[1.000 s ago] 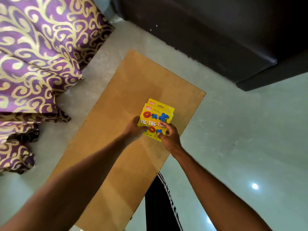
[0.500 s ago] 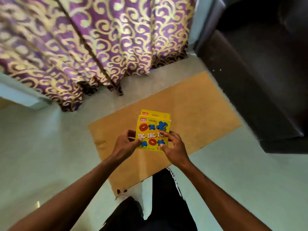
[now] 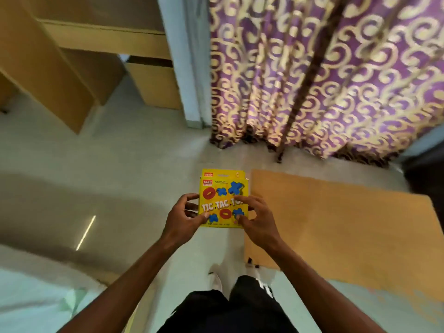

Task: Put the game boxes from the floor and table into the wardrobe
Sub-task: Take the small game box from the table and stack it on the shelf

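Observation:
I hold two stacked yellow Tic Tac Toe game boxes (image 3: 223, 188) in front of me, over the floor. The top box shows red rings and blue crosses; the second box peeks out behind its far edge. My left hand (image 3: 185, 218) grips the stack's left side, thumb on top. My right hand (image 3: 258, 221) grips the right side, fingers spread over the cover. The wooden wardrobe (image 3: 60, 68) stands at the upper left, with open tan compartments showing.
A tan board (image 3: 336, 224) lies flat on the floor to my right. Purple and gold curtains (image 3: 324, 80) hang ahead on the right, beside a pale blue door frame (image 3: 187, 68). My legs in black trousers (image 3: 228, 308) are below. Pale floor stretches left toward the wardrobe.
The view has swung left: the dark sofa left the frame, the tan board slid to the right, and the wardrobe came into view. Both hands keep the same hold on the boxes.

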`<state>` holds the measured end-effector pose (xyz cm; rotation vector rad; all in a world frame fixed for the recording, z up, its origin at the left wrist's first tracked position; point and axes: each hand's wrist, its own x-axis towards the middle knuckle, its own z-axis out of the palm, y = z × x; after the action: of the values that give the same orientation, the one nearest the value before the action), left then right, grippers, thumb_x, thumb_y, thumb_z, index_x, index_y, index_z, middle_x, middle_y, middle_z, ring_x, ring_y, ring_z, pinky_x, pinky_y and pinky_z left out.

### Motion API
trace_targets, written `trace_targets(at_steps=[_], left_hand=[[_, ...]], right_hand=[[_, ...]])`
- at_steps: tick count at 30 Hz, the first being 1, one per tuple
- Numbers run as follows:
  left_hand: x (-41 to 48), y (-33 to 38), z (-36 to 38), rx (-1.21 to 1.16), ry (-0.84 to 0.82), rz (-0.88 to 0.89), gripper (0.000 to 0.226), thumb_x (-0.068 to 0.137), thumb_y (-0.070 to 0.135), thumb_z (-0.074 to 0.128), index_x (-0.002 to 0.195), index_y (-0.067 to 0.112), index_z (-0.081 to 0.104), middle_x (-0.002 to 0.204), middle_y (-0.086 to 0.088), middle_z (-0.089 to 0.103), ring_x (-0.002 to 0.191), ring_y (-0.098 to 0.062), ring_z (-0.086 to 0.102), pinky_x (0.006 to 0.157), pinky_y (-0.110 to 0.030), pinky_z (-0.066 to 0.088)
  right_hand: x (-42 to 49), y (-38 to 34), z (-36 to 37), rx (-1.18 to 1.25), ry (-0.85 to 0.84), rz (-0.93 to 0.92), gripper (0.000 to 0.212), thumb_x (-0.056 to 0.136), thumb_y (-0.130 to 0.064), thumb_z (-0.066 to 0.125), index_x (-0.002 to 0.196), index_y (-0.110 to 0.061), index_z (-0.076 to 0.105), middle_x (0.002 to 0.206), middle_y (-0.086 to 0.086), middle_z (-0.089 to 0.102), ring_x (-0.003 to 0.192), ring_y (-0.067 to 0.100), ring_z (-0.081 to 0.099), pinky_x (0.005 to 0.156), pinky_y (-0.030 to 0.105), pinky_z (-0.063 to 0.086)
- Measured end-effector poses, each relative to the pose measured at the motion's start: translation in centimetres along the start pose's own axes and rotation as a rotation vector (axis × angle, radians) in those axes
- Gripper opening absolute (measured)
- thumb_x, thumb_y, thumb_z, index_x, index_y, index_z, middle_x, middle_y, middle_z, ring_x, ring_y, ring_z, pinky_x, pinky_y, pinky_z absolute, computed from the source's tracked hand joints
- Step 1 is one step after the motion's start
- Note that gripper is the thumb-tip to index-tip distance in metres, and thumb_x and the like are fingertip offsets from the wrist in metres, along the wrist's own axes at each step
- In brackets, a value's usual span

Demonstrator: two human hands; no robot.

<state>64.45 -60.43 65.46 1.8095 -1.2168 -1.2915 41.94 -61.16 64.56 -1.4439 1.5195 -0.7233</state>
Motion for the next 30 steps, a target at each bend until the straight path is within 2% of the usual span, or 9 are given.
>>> trace_targets(at_steps=[4,6,11,14,18,22,25,27,30], left_hand=[[-1.2,-2.6,-6.2,-0.091,0.141,-0.039,0.051,0.075,0.018,0.083,0.118,0.023,0.057,0.102,-0.002,0.070,0.087,-0.016,0.071,0.075,-0.039,0.061],[-1.2,-4.7,-10.0,-0.149,0.243,-0.064,0.050,0.074,0.016,0.083,0.117,0.021,0.058,0.107,-0.001,0.069,0.089,-0.015,0.070,0.076,-0.040,0.061],[1.3,-6.1,-16.1,-0.223,0.339,-0.071,0.053,0.073,0.012,0.083,0.119,0.019,0.057,0.106,0.000,0.069,0.089,-0.014,0.070,0.073,-0.037,0.062],[4.2,-6.6,-20.9,-0.237,0.390,-0.043,0.059,0.073,0.012,0.083,0.123,0.025,0.054,0.103,0.003,0.068,0.089,-0.015,0.070,0.070,-0.035,0.062],[8.2,-7.5,-28.4,-0.195,0.477,-0.016,0.061,0.075,0.017,0.082,0.125,0.032,0.050,0.101,0.009,0.066,0.088,-0.014,0.069,0.064,-0.027,0.060],[11.5,-9.0,-36.9,-0.195,0.603,-0.032,0.067,0.076,0.016,0.081,0.132,0.032,0.047,0.102,0.006,0.064,0.088,-0.014,0.068,0.058,-0.022,0.057],[13.1,-10.5,-42.2,-0.190,0.694,-0.061,0.075,0.077,0.015,0.081,0.138,0.035,0.042,0.105,0.007,0.064,0.089,-0.013,0.067,0.059,-0.020,0.057],[14.1,-11.4,-45.5,-0.183,0.745,-0.055,0.073,0.079,0.015,0.079,0.138,0.039,0.044,0.108,0.006,0.063,0.089,-0.012,0.067,0.060,-0.019,0.057],[16.6,-13.9,-51.3,-0.174,0.803,-0.053,0.068,0.080,0.011,0.077,0.125,0.053,0.049,0.111,-0.003,0.061,0.086,-0.013,0.068,0.059,-0.021,0.057]], right_hand=[[2.1,-4.1,5.5,-0.066,-0.151,-0.062,0.050,0.079,-0.002,0.074,0.120,-0.029,0.065,0.123,-0.003,0.051,0.102,0.012,0.058,0.077,0.010,0.051],[3.8,-6.6,9.5,-0.119,-0.239,-0.126,0.050,0.080,-0.002,0.073,0.121,-0.028,0.065,0.122,-0.004,0.051,0.102,0.011,0.057,0.081,0.012,0.050],[8.4,-10.9,15.3,-0.181,-0.297,-0.214,0.050,0.078,-0.003,0.072,0.120,-0.029,0.067,0.116,-0.007,0.054,0.098,0.012,0.059,0.090,0.025,0.051],[12.8,-14.1,20.0,-0.205,-0.323,-0.271,0.051,0.076,-0.003,0.072,0.119,-0.029,0.067,0.115,-0.007,0.055,0.099,0.012,0.060,0.090,0.022,0.050],[18.8,-18.3,27.3,-0.202,-0.398,-0.327,0.051,0.076,-0.003,0.073,0.120,-0.029,0.066,0.118,-0.005,0.056,0.102,0.011,0.059,0.082,0.008,0.043],[24.8,-24.0,35.6,-0.195,-0.518,-0.413,0.052,0.077,-0.002,0.073,0.119,-0.031,0.065,0.121,0.000,0.057,0.103,0.016,0.061,0.089,0.024,0.053],[27.6,-28.3,41.3,-0.209,-0.585,-0.456,0.054,0.076,-0.002,0.071,0.123,-0.029,0.063,0.123,0.001,0.057,0.106,0.018,0.060,0.092,0.025,0.050],[29.4,-30.8,44.9,-0.228,-0.640,-0.477,0.056,0.075,-0.009,0.068,0.127,-0.028,0.061,0.124,0.000,0.055,0.109,0.017,0.059,0.096,0.026,0.049],[32.5,-35.1,51.3,-0.254,-0.731,-0.514,0.062,0.071,-0.018,0.062,0.131,-0.032,0.059,0.122,-0.001,0.055,0.109,0.010,0.058,0.094,0.015,0.044]])
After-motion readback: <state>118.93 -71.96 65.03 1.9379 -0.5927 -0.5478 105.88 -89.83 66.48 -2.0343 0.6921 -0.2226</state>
